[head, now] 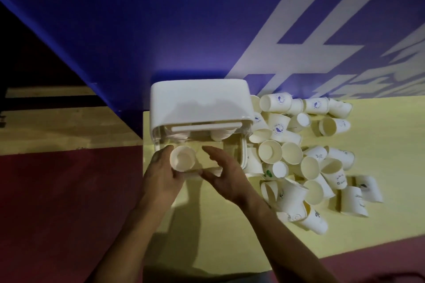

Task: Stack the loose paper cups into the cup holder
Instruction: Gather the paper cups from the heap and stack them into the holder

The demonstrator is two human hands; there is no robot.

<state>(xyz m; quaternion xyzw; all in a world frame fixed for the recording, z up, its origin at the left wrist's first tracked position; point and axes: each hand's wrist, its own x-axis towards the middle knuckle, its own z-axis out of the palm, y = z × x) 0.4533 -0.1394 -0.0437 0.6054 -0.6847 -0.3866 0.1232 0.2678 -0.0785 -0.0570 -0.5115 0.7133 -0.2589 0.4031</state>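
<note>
Holding a paper cup (182,158) mouth-up in my left hand (164,176), fingers closed round it, I have it at the clear front of the white-lidded cup holder (197,108). My right hand (226,173) is spread, gripping nothing. Loose cups (299,156) lie heaped just right of the holder on the yellow table (230,236).
</note>
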